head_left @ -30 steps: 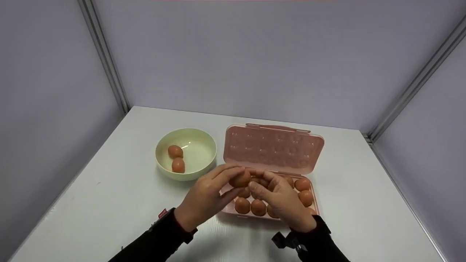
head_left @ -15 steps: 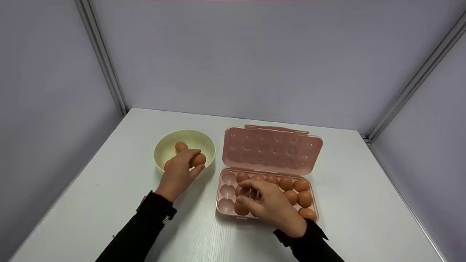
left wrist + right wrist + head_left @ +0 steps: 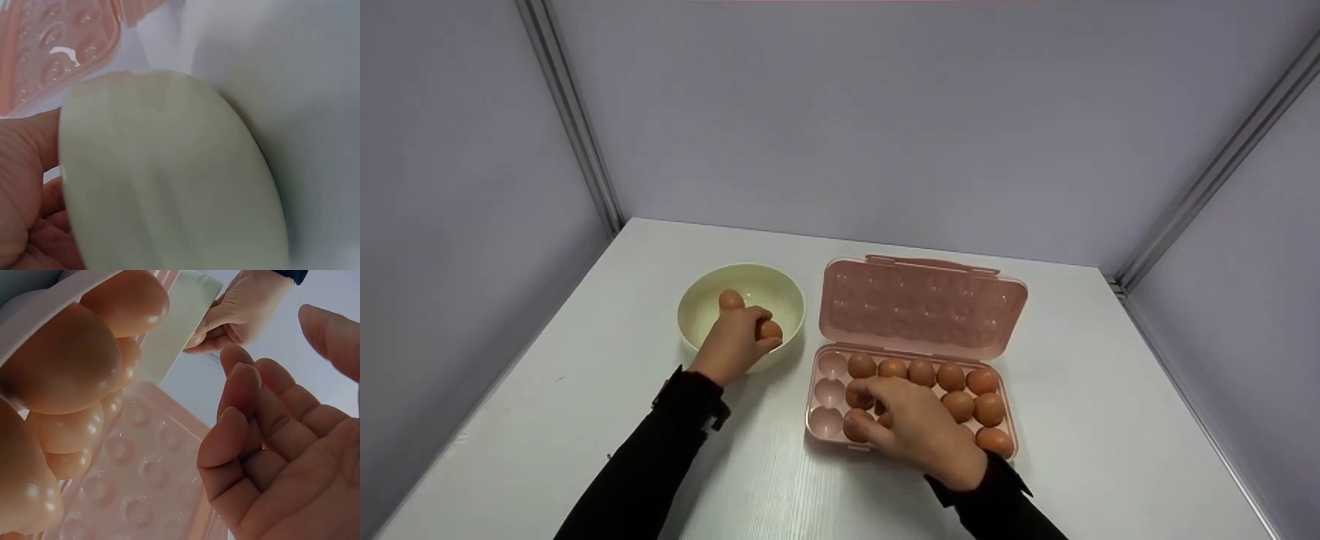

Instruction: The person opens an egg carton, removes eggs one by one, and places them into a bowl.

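In the head view my left hand (image 3: pixel 731 345) reaches over the near rim of a pale green bowl (image 3: pixel 697 296) and pinches a brown egg (image 3: pixel 769 330) between thumb and fingers. Another egg (image 3: pixel 730 300) lies in the bowl beyond the hand. The left wrist view shows mainly the bowl's outer wall (image 3: pixel 169 169), which hides the pinched egg. Above the pink egg carton (image 3: pixel 922 311), my right hand (image 3: pixel 915 420) hovers with loosely bent fingers and nothing in them. Several eggs (image 3: pixel 951 377) sit in the carton's cups; the leftmost column of cups (image 3: pixel 829 393) is bare.
The carton's lid stands raised behind its tray. Bowl and carton are side by side on a white table (image 3: pixel 1072 375). Grey panels (image 3: pixel 855 120) enclose the table at the back and both sides.
My left hand has carried an egg from above the carton leftward into the bowl. My right hand has dropped slightly lower over the carton, its fingers apart from the egg.
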A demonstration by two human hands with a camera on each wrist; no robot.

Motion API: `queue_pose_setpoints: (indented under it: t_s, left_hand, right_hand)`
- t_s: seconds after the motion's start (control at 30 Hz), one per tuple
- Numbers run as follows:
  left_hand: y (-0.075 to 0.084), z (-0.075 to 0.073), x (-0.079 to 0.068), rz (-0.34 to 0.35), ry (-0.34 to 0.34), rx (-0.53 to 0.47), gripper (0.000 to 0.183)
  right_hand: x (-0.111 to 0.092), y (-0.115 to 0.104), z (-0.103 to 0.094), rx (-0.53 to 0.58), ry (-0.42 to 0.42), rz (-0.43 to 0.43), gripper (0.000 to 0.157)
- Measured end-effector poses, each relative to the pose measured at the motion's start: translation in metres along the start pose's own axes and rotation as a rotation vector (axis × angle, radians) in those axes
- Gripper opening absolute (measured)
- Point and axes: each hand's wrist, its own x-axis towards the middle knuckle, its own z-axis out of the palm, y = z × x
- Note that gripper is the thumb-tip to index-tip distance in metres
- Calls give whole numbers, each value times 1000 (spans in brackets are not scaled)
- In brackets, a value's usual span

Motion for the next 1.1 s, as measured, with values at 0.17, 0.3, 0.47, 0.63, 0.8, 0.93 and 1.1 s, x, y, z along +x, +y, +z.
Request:
queue_pose_setpoints:
  t_s: [0.17, 0.3, 0.47, 0.63, 0.8, 0.93, 1.1]
  left_hand:
    - [-4, -1, 7, -11, -59, 15, 20]
    - [-2, -4, 11, -89, -136, 43, 5]
    - [-2, -6, 15, -169, -204, 83, 11]
    - [-6, -3, 16, -77, -160, 53, 21]
    - [-22, 8, 18, -18, -89, 25, 39]
    - [-18, 6, 17, -88, -97, 73, 42]
    - [3, -3, 10, -201, -109, 154, 19]
  right_hand:
    - [0, 0, 3, -79, 20, -28, 16]
    - [0, 0, 5, -128, 25, -27, 20]
    - [-1, -1, 6, -145, 24, -30, 22]
    - [0, -2, 8, -99, -6, -21, 20]
    - [0, -1, 10, -61, -31, -11, 20]
    - [0, 1, 12, -35, -43, -7, 23]
    - [0, 3, 15, -16, -53, -5, 24]
